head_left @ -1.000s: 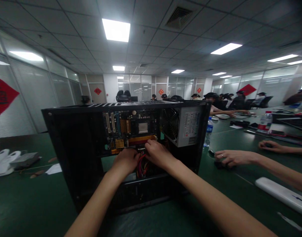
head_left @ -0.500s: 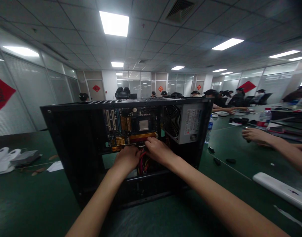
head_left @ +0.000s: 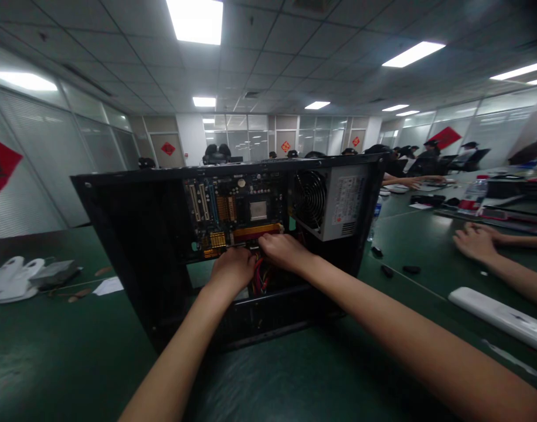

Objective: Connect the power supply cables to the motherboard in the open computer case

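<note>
An open black computer case (head_left: 132, 234) stands upright on the green table, its motherboard (head_left: 233, 214) facing me. Both my hands reach inside it. My left hand (head_left: 231, 271) is curled shut just under the board's lower edge, beside a bundle of red cables (head_left: 260, 281). My right hand (head_left: 282, 251) is closed with its fingertips pressed at the board's lower edge near the orange slots; what either hand grips is hidden. A grey power supply (head_left: 334, 202) with a round fan sits at the case's upper right.
Another person's hands (head_left: 475, 241) rest on the table to the right. A white flat bar (head_left: 501, 313) lies near the right edge, small black parts (head_left: 394, 271) beside the case, a water bottle (head_left: 473, 196) farther back. White objects (head_left: 13, 281) and paper (head_left: 108, 286) lie at left.
The view has tilted down and nearer. My hands stay at the board's lower edge. The other person's hands have pulled back from the small black parts to the far right.
</note>
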`<action>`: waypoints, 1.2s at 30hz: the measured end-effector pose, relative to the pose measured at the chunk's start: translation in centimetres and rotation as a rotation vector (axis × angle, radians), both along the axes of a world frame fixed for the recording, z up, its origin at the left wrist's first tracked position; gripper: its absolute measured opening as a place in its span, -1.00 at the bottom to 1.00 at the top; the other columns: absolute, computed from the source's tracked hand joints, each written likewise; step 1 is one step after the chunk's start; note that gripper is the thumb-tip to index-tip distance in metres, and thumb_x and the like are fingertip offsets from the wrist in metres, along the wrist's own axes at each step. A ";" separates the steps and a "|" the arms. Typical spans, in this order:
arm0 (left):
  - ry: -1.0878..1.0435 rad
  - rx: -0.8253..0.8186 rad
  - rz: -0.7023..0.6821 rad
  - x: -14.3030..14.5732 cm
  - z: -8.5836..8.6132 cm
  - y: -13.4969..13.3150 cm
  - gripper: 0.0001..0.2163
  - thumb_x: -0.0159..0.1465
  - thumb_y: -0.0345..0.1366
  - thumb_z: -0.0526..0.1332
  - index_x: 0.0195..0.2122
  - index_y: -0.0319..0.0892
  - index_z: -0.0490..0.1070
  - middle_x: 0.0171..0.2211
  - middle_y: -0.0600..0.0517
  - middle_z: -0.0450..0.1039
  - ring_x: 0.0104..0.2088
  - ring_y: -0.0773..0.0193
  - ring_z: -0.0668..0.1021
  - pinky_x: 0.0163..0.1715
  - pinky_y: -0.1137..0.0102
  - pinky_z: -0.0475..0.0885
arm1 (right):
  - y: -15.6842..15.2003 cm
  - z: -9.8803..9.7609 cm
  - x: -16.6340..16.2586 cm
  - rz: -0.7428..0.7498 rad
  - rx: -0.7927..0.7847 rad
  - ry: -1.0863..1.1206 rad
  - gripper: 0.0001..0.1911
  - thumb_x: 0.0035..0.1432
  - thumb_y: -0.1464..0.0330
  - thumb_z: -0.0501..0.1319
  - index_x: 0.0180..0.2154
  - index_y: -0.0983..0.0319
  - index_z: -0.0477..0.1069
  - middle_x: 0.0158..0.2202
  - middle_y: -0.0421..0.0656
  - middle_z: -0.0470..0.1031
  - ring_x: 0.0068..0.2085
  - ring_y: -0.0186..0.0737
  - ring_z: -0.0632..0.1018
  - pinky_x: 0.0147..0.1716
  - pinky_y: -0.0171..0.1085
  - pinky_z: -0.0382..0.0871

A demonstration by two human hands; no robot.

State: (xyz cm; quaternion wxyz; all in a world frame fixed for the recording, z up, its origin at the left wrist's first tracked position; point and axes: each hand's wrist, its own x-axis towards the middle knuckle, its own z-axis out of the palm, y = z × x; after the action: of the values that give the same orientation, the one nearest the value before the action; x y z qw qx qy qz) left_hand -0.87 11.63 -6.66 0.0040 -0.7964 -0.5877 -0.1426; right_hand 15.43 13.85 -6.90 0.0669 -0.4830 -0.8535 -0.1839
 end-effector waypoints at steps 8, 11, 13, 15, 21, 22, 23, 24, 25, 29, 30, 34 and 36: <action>-0.027 -0.030 0.005 0.1 0.3 -0.3 -0.63 0.39 -0.12 0.00 -0.18 -0.14 0.58 -0.17 -0.20 0.58 -0.16 -0.02 0.61 -0.22 0.25 0.43 | -0.6 -0.4 0.7 0.005 -0.070 0.194 -0.79 0.26 0.51 0.11 -0.06 0.35 0.36 -0.07 0.05 0.52 -0.06 -0.04 0.56 -0.16 -0.24 0.37; -0.019 -0.016 0.013 0.1 0.4 -0.3 -0.62 0.40 -0.11 -0.01 -0.17 -0.15 0.58 -0.15 -0.21 0.58 -0.11 -0.04 0.60 -0.18 0.23 0.43 | -0.9 -0.8 1.3 0.013 -0.113 0.372 -0.76 0.24 0.53 0.14 -0.04 0.34 0.36 -0.06 0.01 0.53 0.00 -0.14 0.54 -0.10 -0.31 0.33; 0.011 -0.012 0.033 0.2 0.5 -0.2 -0.60 0.41 -0.12 -0.04 -0.15 -0.17 0.57 -0.14 -0.22 0.58 -0.11 -0.04 0.60 -0.15 0.21 0.44 | -0.8 -1.1 1.7 -0.005 -0.118 0.452 -0.75 0.25 0.52 0.15 -0.02 0.33 0.37 -0.07 -0.01 0.54 0.01 -0.17 0.54 -0.08 -0.34 0.31; 0.056 -0.011 0.062 0.3 0.6 -0.2 -0.60 0.42 -0.14 -0.06 -0.14 -0.16 0.56 -0.14 -0.21 0.58 -0.12 -0.03 0.61 -0.16 0.20 0.45 | -0.5 -1.4 1.9 -0.052 -0.110 0.485 -0.77 0.25 0.49 0.17 -0.04 0.33 0.40 -0.09 -0.01 0.56 -0.02 -0.16 0.55 -0.09 -0.33 0.32; 0.137 0.092 0.091 0.8 0.6 -0.6 -0.69 0.41 -0.17 0.00 -0.10 -0.13 0.51 -0.16 -0.14 0.59 -0.14 -0.02 0.62 -0.21 0.21 0.48 | 0.0 -1.5 2.0 -0.137 -0.096 0.469 -0.79 0.31 0.41 0.13 -0.11 0.28 0.51 -0.15 -0.03 0.60 -0.10 -0.16 0.59 -0.15 -0.33 0.33; 0.136 0.110 0.082 0.8 0.6 -0.7 -0.71 0.41 -0.18 0.01 -0.09 -0.13 0.50 -0.17 -0.13 0.59 -0.14 -0.01 0.62 -0.21 0.22 0.47 | 0.1 -1.4 2.0 -0.148 -0.094 0.462 -0.79 0.31 0.40 0.13 -0.12 0.28 0.52 -0.16 -0.03 0.60 -0.11 -0.15 0.59 -0.16 -0.33 0.33; 0.127 0.125 0.067 0.8 0.6 -0.8 -0.72 0.41 -0.20 0.01 -0.07 -0.13 0.49 -0.17 -0.11 0.59 -0.15 0.01 0.62 -0.21 0.23 0.47 | 0.1 -1.4 1.9 -0.156 -0.092 0.458 -0.78 0.31 0.39 0.13 -0.12 0.27 0.53 -0.16 -0.03 0.60 -0.11 -0.15 0.60 -0.17 -0.33 0.33; 0.113 0.138 0.050 0.9 0.6 -0.9 -0.73 0.41 -0.22 0.02 -0.06 -0.11 0.48 -0.16 -0.09 0.59 -0.14 0.02 0.62 -0.20 0.23 0.47 | 0.1 -1.3 1.9 -0.164 -0.088 0.457 -0.78 0.31 0.38 0.13 -0.13 0.27 0.53 -0.17 -0.03 0.61 -0.12 -0.15 0.60 -0.18 -0.33 0.33; 0.096 0.149 0.031 0.9 0.6 -1.0 -0.74 0.41 -0.23 0.02 -0.05 -0.10 0.48 -0.16 -0.07 0.59 -0.14 0.03 0.62 -0.20 0.24 0.46 | 0.1 -1.3 1.9 -0.174 -0.087 0.456 -0.78 0.31 0.37 0.14 -0.13 0.26 0.54 -0.17 -0.03 0.61 -0.13 -0.15 0.60 -0.19 -0.33 0.33; 0.060 0.153 -0.010 0.9 0.7 -1.1 -0.74 0.40 -0.27 0.04 -0.05 -0.06 0.52 -0.12 -0.03 0.60 -0.09 0.05 0.61 -0.16 0.26 0.45 | 0.2 -1.2 1.8 -0.214 -0.087 0.439 -0.78 0.30 0.33 0.16 -0.16 0.26 0.54 -0.19 -0.02 0.61 -0.15 -0.12 0.60 -0.23 -0.30 0.32; 0.062 0.147 -0.009 0.9 0.8 -1.1 -0.73 0.40 -0.27 0.05 -0.05 -0.05 0.53 -0.12 -0.03 0.60 -0.09 0.05 0.61 -0.15 0.26 0.45 | 0.1 -1.2 1.8 -0.215 -0.083 0.430 -0.78 0.30 0.33 0.15 -0.16 0.26 0.54 -0.19 -0.01 0.61 -0.16 -0.12 0.60 -0.24 -0.30 0.32; 0.103 0.148 0.022 0.9 0.8 -1.1 -0.72 0.40 -0.25 0.05 -0.05 -0.06 0.55 -0.14 -0.06 0.61 -0.12 0.02 0.62 -0.18 0.24 0.47 | -0.2 -1.3 1.8 -0.190 -0.081 0.390 -0.76 0.31 0.35 0.11 -0.15 0.27 0.54 -0.20 0.01 0.60 -0.17 -0.12 0.60 -0.27 -0.30 0.31; 0.134 0.169 0.044 0.9 0.7 -1.0 -0.72 0.40 -0.23 0.05 -0.05 -0.07 0.55 -0.17 -0.08 0.61 -0.14 -0.02 0.63 -0.21 0.21 0.48 | -0.3 -1.2 1.8 -0.187 -0.083 0.373 -0.76 0.31 0.35 0.11 -0.16 0.26 0.54 -0.21 0.01 0.59 -0.19 -0.10 0.60 -0.31 -0.30 0.30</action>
State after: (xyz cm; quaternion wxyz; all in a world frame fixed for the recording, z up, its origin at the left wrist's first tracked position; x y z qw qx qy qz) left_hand 0.03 10.64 -6.00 0.1135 -0.7878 -0.5895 -0.1381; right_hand 17.27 13.51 -8.13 0.1864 -0.5883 -0.7845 -0.0612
